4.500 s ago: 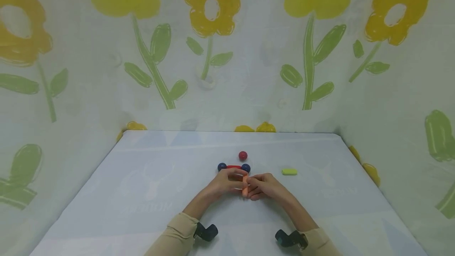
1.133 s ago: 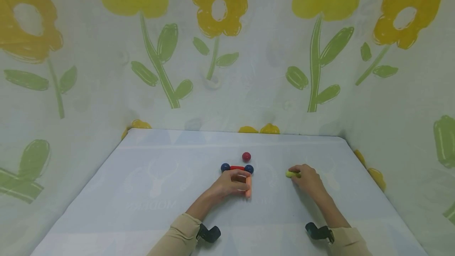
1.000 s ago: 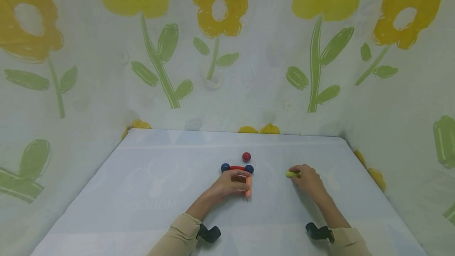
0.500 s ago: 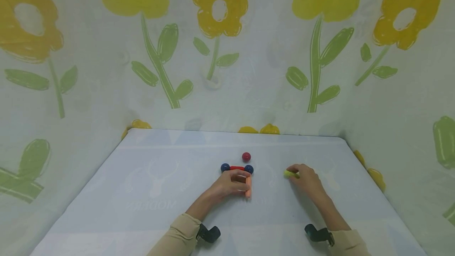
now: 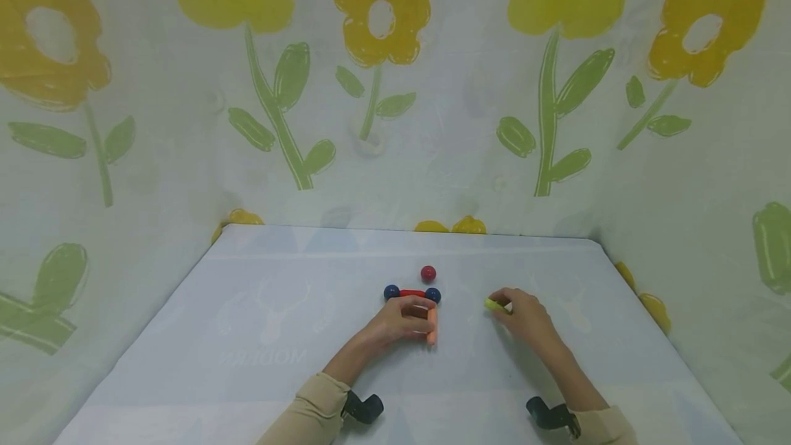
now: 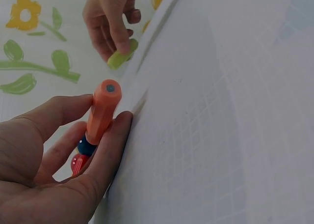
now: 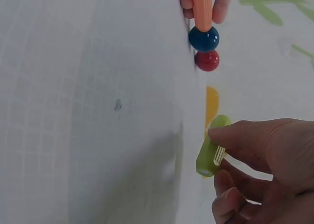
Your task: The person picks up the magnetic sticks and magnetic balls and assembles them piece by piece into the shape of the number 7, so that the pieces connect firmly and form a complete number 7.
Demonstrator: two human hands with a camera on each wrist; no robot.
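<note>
Just on the near side of the right blue ball (image 5: 433, 295), the left hand (image 5: 395, 321) has an orange rod (image 5: 432, 325) pinched between thumb and fingers, with the rod's far end looking like it's up against that ball. Off to the right of the ball, well apart from it, the right hand (image 5: 525, 316) is clamped on a short green rod (image 7: 207, 157), thumb on one side (looks lifted off the table (image 5: 185, 362) to me, though I wouldn't swear to it).

Left of that same blue ball there's a red rod (image 5: 412, 292) running over to the left blue ball (image 5: 392, 291), and a loose red ball (image 5: 428, 273) sits beyond it, near but not touching.

My read, fwiw: the step in hand is adding the green rod while the orange one is kept steady. You can see a metal-looking dot on the orange rod's free end in the left wrist view, so I'm guessing magnets. The next move probably calls for taking the green rod left towards the blue ball, lining its end up squarely, and not letting the left grip slip. Can't tell which spot it's meant for.
</note>
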